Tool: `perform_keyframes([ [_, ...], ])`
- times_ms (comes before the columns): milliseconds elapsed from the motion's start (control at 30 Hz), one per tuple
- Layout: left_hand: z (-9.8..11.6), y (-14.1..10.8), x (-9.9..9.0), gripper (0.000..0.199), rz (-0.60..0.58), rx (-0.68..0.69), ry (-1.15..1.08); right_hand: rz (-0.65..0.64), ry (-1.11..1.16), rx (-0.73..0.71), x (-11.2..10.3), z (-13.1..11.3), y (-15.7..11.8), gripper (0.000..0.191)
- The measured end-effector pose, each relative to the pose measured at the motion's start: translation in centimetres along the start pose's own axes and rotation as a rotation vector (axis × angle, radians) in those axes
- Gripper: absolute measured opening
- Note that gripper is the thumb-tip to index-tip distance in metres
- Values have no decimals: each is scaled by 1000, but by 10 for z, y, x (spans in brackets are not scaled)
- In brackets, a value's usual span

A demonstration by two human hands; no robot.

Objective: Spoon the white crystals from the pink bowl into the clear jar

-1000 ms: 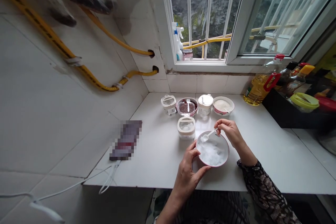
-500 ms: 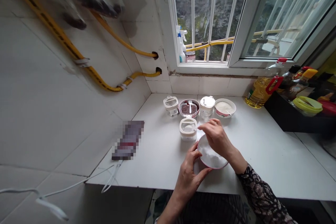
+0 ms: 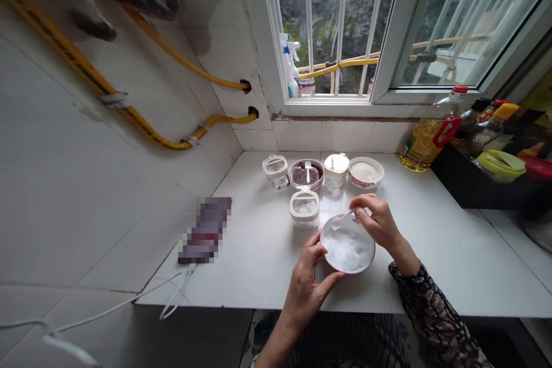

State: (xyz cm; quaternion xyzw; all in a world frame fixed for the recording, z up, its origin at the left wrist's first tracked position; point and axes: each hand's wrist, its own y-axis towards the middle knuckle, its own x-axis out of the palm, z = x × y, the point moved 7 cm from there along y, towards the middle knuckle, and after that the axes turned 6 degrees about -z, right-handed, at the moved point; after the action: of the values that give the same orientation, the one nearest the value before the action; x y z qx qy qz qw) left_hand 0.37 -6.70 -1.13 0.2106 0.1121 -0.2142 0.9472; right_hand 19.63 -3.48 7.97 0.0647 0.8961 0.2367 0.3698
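Observation:
My left hand [image 3: 311,276] grips the near left rim of a bowl [image 3: 368,264] of white powder, fingers along its side and thumb in front. A small white spoon [image 3: 340,220] is pinched in my right hand [image 3: 374,218], its scoop end over the far left part of the bowl. Just beyond the bowl, to the left, stands a clear jar [image 3: 304,210] with its lid up and something white inside. Behind it are a bowl of dark red grains [image 3: 319,168], two more lidded jars [image 3: 275,170] [image 3: 336,170] and a bowl of off-white grains [image 3: 365,172].
A pixelated dark object [image 3: 206,230] with a white cable [image 3: 172,299] lies at the counter's left. At the back right are an oil bottle [image 3: 425,138] and a black box [image 3: 457,181] of sauce bottles. Yellow pipe [image 3: 146,129] runs along the left wall; a barred window [image 3: 328,23] is ahead.
My right hand has drawn the spoon from the near jar back right, over the bowl. The left hand keeps its hold on the bowl. The camera view has shifted slightly.

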Motion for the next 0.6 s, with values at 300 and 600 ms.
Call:
perform_keyframes([
  [300,-3,-2,1,31,1,-18,-13,-99,101,85,15,0,3,20],
  [600,-1,0,1,31,-3,-26,-45,-59,403,311,8,22,3,16],
])
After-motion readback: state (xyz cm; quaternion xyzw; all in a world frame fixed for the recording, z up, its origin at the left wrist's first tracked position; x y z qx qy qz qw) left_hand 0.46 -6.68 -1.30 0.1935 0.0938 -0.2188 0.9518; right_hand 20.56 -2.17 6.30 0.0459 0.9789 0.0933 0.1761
